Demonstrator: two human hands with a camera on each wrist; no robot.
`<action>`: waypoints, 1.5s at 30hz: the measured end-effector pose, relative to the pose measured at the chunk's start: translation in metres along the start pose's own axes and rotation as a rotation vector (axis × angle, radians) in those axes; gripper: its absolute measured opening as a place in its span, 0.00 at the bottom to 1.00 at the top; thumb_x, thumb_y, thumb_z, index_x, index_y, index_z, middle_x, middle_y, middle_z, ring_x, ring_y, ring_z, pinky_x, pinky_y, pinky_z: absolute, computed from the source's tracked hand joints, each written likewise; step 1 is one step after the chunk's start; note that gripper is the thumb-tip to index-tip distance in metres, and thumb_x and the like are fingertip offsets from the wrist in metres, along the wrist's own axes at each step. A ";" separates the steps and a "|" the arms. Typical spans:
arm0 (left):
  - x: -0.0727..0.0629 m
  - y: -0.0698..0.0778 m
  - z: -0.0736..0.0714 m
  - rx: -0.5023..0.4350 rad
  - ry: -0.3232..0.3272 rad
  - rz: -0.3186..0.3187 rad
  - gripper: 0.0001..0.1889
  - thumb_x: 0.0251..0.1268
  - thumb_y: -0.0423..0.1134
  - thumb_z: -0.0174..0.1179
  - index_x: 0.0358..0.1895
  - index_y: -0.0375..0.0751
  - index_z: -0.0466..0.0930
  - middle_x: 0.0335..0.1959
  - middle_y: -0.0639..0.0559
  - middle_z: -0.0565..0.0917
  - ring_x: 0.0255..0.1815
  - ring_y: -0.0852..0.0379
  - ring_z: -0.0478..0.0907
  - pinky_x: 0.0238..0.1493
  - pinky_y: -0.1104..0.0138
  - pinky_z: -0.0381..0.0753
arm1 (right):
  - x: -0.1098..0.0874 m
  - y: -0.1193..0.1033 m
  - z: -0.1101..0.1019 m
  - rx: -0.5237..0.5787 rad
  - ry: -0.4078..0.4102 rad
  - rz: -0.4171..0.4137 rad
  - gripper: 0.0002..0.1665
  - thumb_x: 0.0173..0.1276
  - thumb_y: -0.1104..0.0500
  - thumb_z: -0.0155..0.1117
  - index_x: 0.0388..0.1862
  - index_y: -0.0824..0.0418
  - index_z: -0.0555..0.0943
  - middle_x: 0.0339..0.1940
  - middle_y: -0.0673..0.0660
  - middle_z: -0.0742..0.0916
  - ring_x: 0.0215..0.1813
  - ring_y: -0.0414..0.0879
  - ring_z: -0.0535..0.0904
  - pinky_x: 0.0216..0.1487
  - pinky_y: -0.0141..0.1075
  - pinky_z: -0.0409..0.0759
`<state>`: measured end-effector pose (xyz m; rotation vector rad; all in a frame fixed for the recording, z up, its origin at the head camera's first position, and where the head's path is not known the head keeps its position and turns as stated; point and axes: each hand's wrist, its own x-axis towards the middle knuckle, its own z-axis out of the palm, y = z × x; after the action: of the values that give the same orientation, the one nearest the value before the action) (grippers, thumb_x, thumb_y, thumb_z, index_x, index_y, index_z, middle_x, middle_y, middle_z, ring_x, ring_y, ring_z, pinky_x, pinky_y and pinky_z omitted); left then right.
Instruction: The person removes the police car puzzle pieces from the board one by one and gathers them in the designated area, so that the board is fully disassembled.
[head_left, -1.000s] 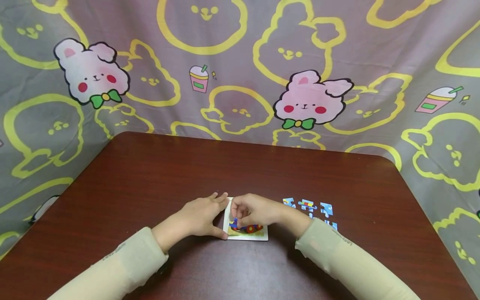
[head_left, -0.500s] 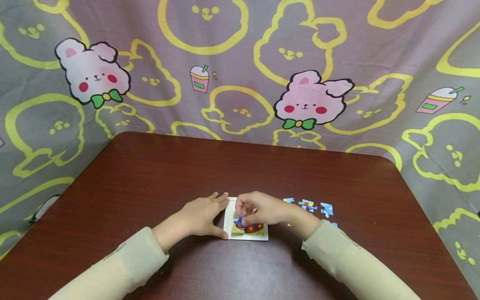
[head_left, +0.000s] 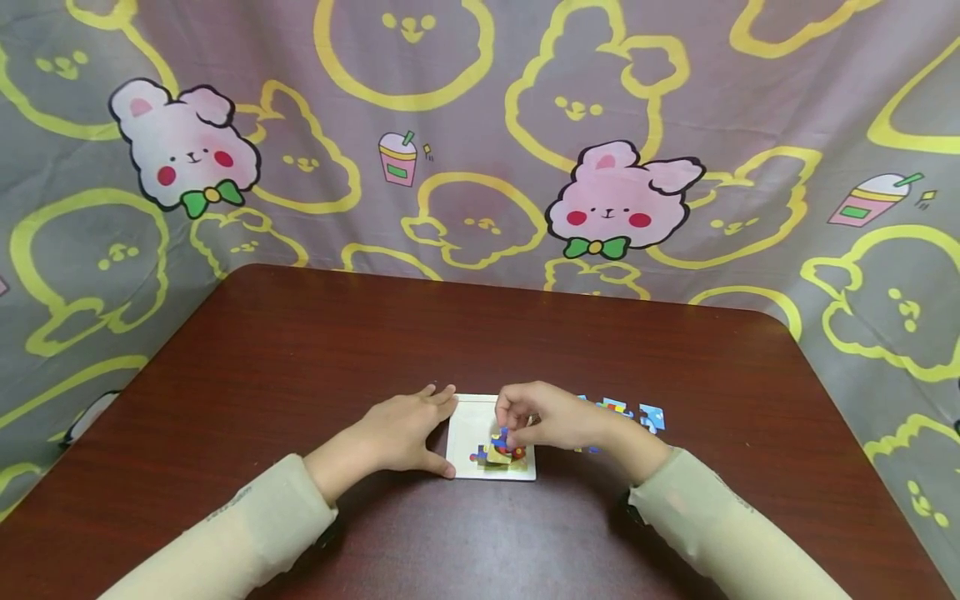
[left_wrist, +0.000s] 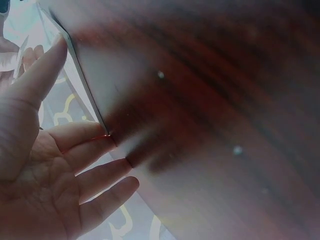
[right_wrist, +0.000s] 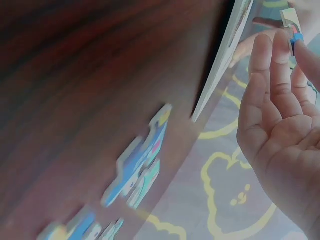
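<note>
My left hand [head_left: 405,429] lies along the left edge of a white puzzle tray [head_left: 465,425], thumb at the near corner and straight fingertips at the far one. Over the lower part of the tray, my right hand [head_left: 543,417] pinches a jigsaw piece [head_left: 498,452] between thumb and fingers. This piece is yellowish with blue and red, and stands tilted; the right wrist view shows the pinched piece [right_wrist: 292,32] at the fingertips. Beneath and beside it, more pieces [head_left: 480,457] lie along the tray's near side, partly hidden by the held piece and hand.
To the right of the tray, several loose blue jigsaw pieces [head_left: 652,417] lie on the dark red-brown table [head_left: 337,333], some hidden behind the right forearm. A patterned cloth [head_left: 465,108] hangs behind and beside the table.
My right hand has moved to the right across the tray with the jigsaw piece, which now tilts more. More of the white tray floor shows on the left. My left hand stays put.
</note>
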<state>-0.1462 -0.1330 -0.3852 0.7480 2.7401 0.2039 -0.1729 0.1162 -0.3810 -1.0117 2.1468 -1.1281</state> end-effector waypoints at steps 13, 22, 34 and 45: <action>-0.002 0.001 -0.002 -0.009 -0.008 0.006 0.52 0.48 0.64 0.73 0.74 0.38 0.65 0.78 0.46 0.63 0.78 0.42 0.60 0.69 0.47 0.70 | -0.032 0.008 -0.010 0.025 0.043 0.018 0.09 0.64 0.70 0.67 0.36 0.62 0.75 0.26 0.51 0.83 0.33 0.42 0.80 0.41 0.33 0.79; -0.003 0.001 -0.002 -0.007 -0.007 0.006 0.52 0.48 0.64 0.73 0.74 0.39 0.65 0.78 0.46 0.63 0.78 0.42 0.61 0.69 0.47 0.70 | -0.051 0.009 -0.016 -0.015 0.066 0.070 0.10 0.64 0.66 0.69 0.37 0.58 0.76 0.27 0.47 0.81 0.35 0.38 0.77 0.40 0.34 0.79; -0.002 0.000 -0.001 -0.002 -0.014 0.006 0.52 0.48 0.64 0.72 0.74 0.39 0.65 0.78 0.46 0.62 0.78 0.42 0.60 0.70 0.48 0.69 | -0.081 0.021 -0.019 0.000 0.083 0.064 0.08 0.65 0.67 0.67 0.37 0.60 0.75 0.28 0.50 0.82 0.36 0.37 0.79 0.39 0.32 0.79; -0.002 0.001 -0.003 -0.007 -0.019 0.004 0.52 0.48 0.64 0.72 0.74 0.38 0.65 0.78 0.46 0.62 0.78 0.42 0.60 0.70 0.46 0.68 | -0.097 0.030 -0.018 -0.028 0.075 0.043 0.08 0.65 0.68 0.66 0.36 0.59 0.75 0.28 0.52 0.83 0.36 0.37 0.78 0.37 0.31 0.79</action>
<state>-0.1446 -0.1334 -0.3818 0.7491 2.7185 0.2065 -0.1391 0.2138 -0.3883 -0.9443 2.2378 -1.1353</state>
